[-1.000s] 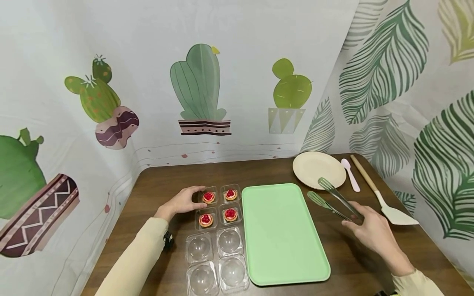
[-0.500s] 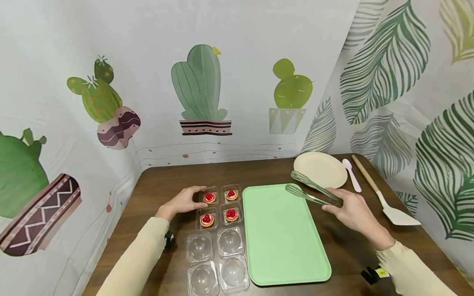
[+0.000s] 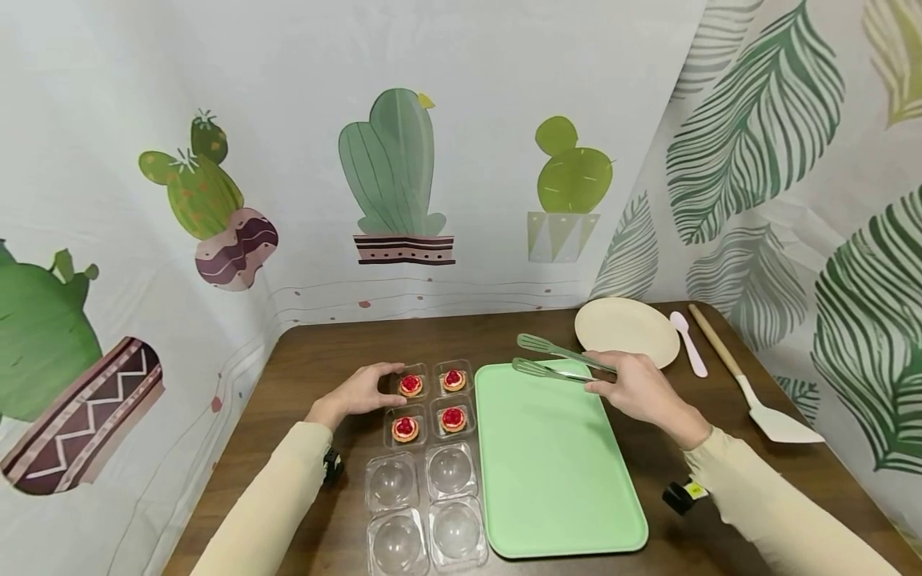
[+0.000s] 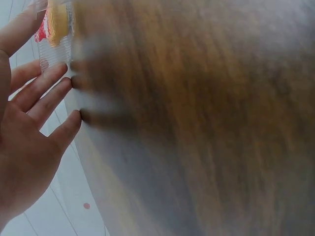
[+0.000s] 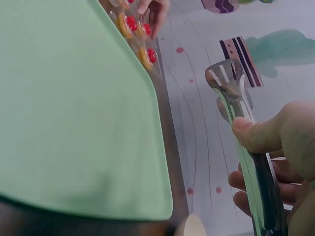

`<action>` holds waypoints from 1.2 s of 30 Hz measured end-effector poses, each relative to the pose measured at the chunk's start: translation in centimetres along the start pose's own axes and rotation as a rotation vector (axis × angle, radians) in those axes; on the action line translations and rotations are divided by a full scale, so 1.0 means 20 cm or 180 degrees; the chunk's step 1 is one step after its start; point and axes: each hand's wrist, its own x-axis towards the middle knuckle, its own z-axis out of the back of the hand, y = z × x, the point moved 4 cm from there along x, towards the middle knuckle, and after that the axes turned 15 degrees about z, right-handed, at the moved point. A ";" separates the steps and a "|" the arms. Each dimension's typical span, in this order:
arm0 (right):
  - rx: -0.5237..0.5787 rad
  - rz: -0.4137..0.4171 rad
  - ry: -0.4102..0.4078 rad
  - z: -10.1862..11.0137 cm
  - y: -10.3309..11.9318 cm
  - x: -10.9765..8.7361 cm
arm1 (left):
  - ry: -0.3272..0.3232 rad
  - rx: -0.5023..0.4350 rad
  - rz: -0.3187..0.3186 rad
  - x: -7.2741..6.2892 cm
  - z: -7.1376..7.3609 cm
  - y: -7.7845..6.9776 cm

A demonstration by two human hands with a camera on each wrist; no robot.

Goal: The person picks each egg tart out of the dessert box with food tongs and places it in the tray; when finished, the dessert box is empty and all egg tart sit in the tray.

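My left hand holds the far-left clear plastic container, thumb and forefinger at its edges, with a small red-topped tart inside. Three like tarts sit in the adjoining containers, among them the far-right tart and the near-left tart. In my right hand is a pair of green-headed tongs, gripped between thumb and fingers. Their slotted heads point left, apart, above the far end of the green tray. The right wrist view shows nothing between the tongs' heads.
Clear domed plastic lids lie in front of the tarts, left of the tray. At the back right are a cream plate, a pink spoon and a white spatula with a wooden handle. A patterned cloth hangs behind the table.
My right hand has carried the tongs leftward, from beside the plate to over the tray's far end. My left hand stays on the far-left container.
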 end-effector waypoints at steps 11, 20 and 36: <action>-0.0011 0.0439 0.0047 -0.11 0.15 0.22 | 0.0002 0.0055 -0.0023 0.00 0.01 0.00; -0.0038 0.0556 0.0227 -0.23 0.25 0.35 | 0.0083 0.0011 0.0027 0.01 0.01 0.00; -0.0468 0.1056 0.0442 -0.39 0.42 0.54 | 0.0171 -0.0020 0.0118 0.01 0.02 -0.01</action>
